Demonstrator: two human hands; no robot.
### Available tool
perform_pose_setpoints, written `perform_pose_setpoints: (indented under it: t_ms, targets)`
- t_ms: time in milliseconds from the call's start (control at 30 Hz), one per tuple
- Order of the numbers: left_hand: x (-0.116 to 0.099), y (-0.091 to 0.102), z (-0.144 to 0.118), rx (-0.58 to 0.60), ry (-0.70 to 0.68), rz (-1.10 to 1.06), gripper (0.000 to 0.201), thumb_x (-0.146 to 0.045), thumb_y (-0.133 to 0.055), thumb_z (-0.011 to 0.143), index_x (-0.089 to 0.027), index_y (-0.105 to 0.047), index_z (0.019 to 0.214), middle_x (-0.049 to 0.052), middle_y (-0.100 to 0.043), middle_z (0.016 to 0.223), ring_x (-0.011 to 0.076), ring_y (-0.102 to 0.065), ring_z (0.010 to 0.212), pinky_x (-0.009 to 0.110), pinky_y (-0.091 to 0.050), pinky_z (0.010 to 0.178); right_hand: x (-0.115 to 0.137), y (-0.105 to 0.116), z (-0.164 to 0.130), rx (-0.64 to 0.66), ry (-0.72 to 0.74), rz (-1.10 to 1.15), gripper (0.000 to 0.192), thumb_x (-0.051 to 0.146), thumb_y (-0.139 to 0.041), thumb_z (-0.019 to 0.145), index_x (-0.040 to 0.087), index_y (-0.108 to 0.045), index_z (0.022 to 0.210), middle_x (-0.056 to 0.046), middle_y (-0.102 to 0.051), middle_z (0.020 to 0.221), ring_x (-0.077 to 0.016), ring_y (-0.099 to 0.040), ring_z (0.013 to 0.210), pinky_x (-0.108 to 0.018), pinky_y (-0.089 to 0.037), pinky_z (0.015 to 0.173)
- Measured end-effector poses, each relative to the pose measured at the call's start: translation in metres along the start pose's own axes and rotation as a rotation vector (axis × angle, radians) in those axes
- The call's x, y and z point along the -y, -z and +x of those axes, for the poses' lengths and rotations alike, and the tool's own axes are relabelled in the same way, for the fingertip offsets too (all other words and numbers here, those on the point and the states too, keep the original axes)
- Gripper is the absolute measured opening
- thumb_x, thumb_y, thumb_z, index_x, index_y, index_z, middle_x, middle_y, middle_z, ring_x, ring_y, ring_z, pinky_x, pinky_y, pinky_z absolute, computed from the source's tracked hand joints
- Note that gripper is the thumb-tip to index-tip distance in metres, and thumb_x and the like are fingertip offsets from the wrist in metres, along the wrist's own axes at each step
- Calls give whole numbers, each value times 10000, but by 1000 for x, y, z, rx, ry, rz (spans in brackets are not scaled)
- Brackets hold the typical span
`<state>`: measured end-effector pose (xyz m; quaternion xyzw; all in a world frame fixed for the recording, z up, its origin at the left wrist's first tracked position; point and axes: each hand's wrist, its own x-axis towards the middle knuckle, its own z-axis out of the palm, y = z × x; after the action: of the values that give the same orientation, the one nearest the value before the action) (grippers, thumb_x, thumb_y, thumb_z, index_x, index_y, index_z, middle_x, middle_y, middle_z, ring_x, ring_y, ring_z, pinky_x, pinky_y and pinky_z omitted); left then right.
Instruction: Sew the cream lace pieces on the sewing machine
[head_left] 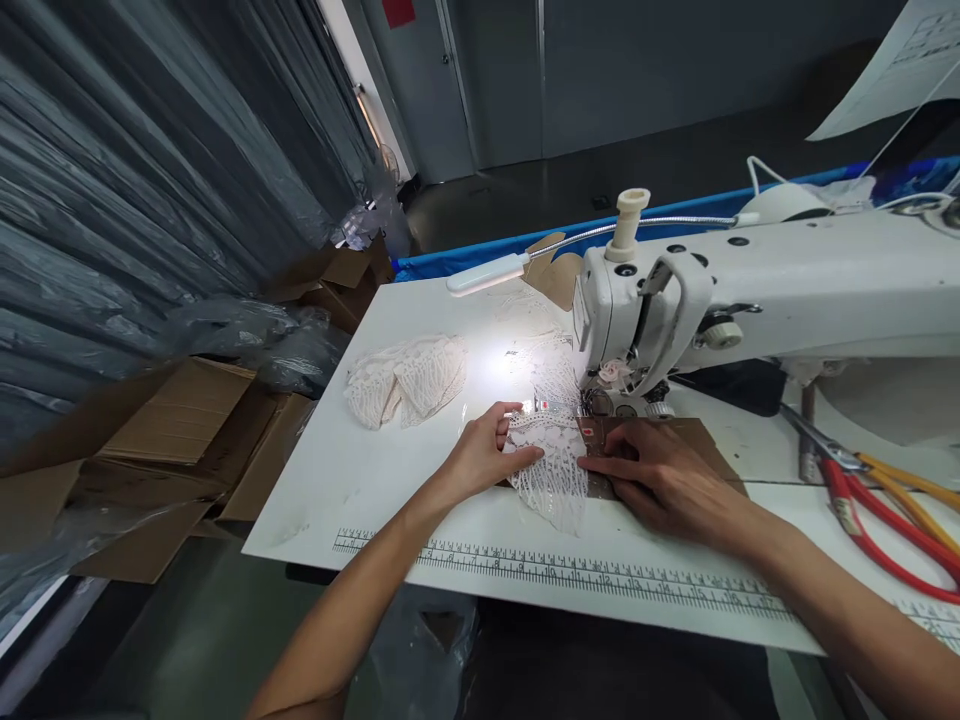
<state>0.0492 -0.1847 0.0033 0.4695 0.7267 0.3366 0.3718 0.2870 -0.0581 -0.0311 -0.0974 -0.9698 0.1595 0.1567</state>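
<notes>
A strip of white lace lies flat in front of the sewing machine's needle area, with a brown sheet partly beneath it. My left hand pinches the lace at its left edge, thumb on top and fingers curled at the upper corner. On the other side, my right hand rests on the brown sheet, its index finger stretched to the lace's right edge and the other fingers bent. The sewing machine stands just beyond both hands, and more lace runs behind its needle area.
Folded lace pieces lie on the left of the white table. Red-handled scissors and a yellow-handled pair lie at the right. A lamp hangs over the table. Cardboard boxes stand left on the floor.
</notes>
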Motion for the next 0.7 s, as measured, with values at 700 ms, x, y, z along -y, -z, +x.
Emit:
perform_pose_setpoints:
  t_ms: [700]
  targets:
    - [-35,-1,107,140,-782,699,303,-161,-389,909,-194,-677,1001,88,-648,1039,219,-568,1015,364,-433,906,3,-1,1,-45,-6,6,379,200,-520,875,353,-636,1201,-73,-568,1091,-233,-545,1012,-445,-463,887]
